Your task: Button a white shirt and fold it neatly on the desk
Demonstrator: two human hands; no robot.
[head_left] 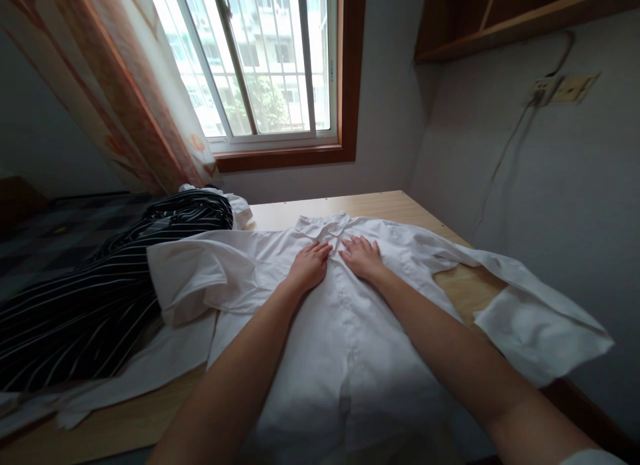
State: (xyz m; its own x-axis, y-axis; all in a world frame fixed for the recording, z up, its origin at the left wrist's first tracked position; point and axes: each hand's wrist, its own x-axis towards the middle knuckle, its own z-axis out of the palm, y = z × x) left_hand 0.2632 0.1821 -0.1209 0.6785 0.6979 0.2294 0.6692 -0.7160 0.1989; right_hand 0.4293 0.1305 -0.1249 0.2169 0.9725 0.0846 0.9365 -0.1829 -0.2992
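A white button-up shirt (pixel 345 331) lies spread front side up, its collar (pixel 323 225) toward the window and its sleeves out to both sides. My left hand (pixel 311 263) rests flat on the upper chest, just left of the button line and below the collar. On the other side of that line, my right hand (pixel 361 255) also lies flat with its fingers somewhat spread. Neither hand grips the cloth. The right sleeve end hangs past the table's edge, and the lower hem is dim near my body.
The shirt covers much of a light wooden table (pixel 380 201). At left, black striped clothing (pixel 115 278) is heaped with other white cloth. A barred window (pixel 260 65) and a patterned curtain (pixel 135 78) are behind. A cord hangs from a wall socket (pixel 543 91) at right.
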